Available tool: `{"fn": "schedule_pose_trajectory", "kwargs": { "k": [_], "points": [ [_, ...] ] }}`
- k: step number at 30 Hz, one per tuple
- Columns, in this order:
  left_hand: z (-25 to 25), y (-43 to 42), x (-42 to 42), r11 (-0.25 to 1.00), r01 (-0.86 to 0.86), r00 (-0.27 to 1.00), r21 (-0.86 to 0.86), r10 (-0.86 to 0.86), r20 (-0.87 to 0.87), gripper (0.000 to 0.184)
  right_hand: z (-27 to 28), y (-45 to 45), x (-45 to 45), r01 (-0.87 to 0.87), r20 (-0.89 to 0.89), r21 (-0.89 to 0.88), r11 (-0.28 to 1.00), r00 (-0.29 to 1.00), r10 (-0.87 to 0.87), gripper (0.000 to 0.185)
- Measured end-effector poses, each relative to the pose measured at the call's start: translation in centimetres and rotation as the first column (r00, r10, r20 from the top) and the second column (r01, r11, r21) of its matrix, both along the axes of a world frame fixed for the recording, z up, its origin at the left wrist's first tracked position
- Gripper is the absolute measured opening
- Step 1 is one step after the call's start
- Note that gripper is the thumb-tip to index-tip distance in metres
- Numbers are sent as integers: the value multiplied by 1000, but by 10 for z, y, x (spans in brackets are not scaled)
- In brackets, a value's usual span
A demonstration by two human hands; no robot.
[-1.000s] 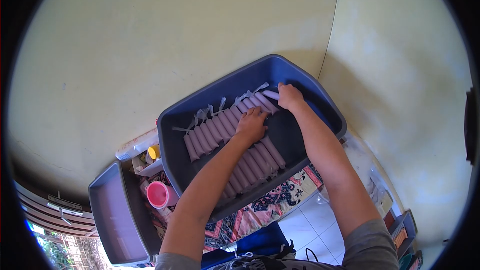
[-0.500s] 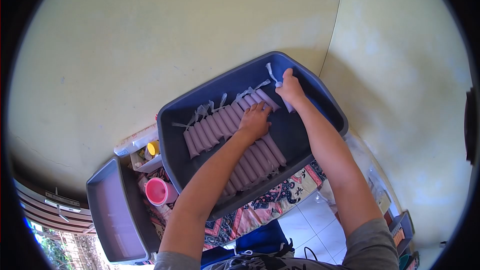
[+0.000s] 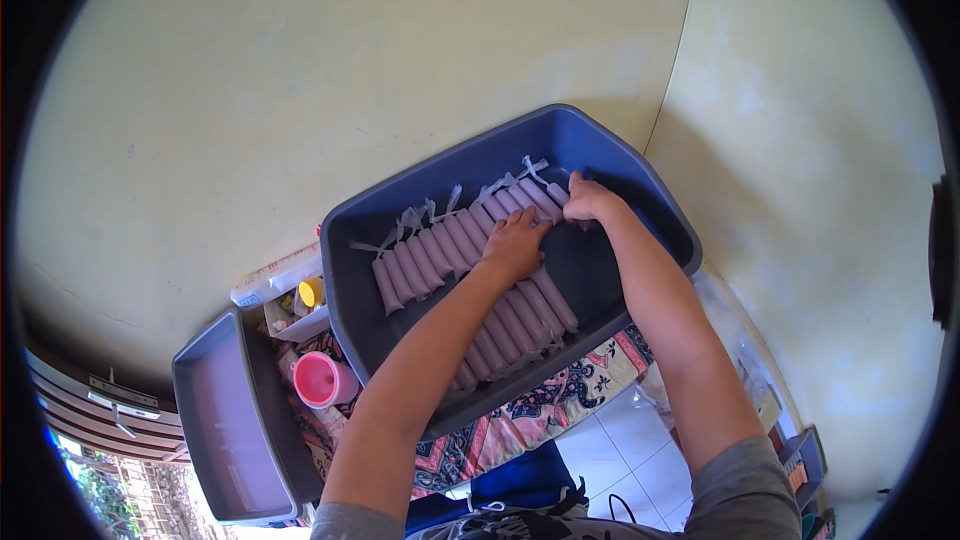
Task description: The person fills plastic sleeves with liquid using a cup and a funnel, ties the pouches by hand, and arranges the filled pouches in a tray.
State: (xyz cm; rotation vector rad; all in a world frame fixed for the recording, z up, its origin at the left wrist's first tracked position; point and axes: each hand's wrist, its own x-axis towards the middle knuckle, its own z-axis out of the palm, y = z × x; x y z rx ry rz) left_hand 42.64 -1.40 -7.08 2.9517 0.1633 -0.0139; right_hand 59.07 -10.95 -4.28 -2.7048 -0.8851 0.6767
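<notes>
A large dark grey bin (image 3: pixel 592 285) holds two rows of tied plastic tubes filled with something pale purple. The back row (image 3: pixel 424 258) has its knotted ends toward the far wall of the bin, and the front row (image 3: pixel 517 320) lies nearer to me. Flat over the middle tubes, my left hand (image 3: pixel 515 245) rests with its fingers apart. My right hand (image 3: pixel 592 202) is closed around a filled plastic tube (image 3: pixel 556 192) at the right end of the back row, beside its neighbour. The hand covers part of that tube.
Left of the bin stands a second grey tub (image 3: pixel 232 410) with pale purple liquid, and a pink cup (image 3: pixel 318 380) beside it. A white box (image 3: pixel 300 325) with a yellow-lidded item (image 3: pixel 311 292) sits behind the cup. Patterned cloth (image 3: pixel 520 420) lies under the bin. Walls rise behind and right.
My right hand has lowered the filled tube toward me and left, against the end of the back row. My left hand stays on the tubes, nearly unmoved.
</notes>
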Motion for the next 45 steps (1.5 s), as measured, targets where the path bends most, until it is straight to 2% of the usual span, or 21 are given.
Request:
{"fn": "schedule_pose_trajectory", "kwargs": {
  "k": [1,2,5,8,10,11,13,16,20,25,28,36,42,45],
  "points": [
    [0,0,0,1000,-2,1000,-3,2,-1,60,9,-2,-6,-20,-56,-89,996,998,15,97],
    [1,0,0,1000,7,1000,10,-7,-8,60,6,-2,-6,-22,-55,-91,996,998,17,97],
    [-2,2,0,1000,17,1000,23,-17,-9,59,-3,0,-3,23,-46,-89,996,999,-28,98],
    [-1,2,0,1000,18,1000,21,-18,-10,58,-8,0,1,45,-133,-14,999,990,-47,93],
    [-1,2,1,1000,17,1000,20,-16,-13,58,-20,4,8,-44,12,74,996,999,43,76],
    [-1,3,0,1000,19,1000,25,-18,-8,57,-29,6,10,-44,11,74,996,999,43,76],
    [-4,4,1,999,23,1000,32,-22,-3,55,-40,9,11,-171,222,231,958,968,119,62],
    [-5,4,3,998,12,1000,61,-11,-17,52,-34,9,6,-170,142,233,958,980,140,56],
    [0,3,4,998,-15,999,67,18,-45,51,-36,9,6,-208,160,252,945,972,171,59],
    [2,1,1,999,-23,999,37,25,-42,55,-27,7,2,-148,63,258,955,989,136,63],
    [1,-1,-2,998,-9,1000,58,9,-6,58,-23,5,-4,-182,122,241,953,980,157,57],
    [-3,2,-2,990,27,999,135,-29,18,61,-34,6,3,-208,172,242,948,970,169,57],
    [5,0,2,996,-21,997,81,28,-78,58,-38,6,5,-192,158,233,953,975,157,59],
    [3,3,-1,997,1,1000,83,1,-31,57,-36,6,2,-205,182,223,953,969,166,60]
  ]
}}
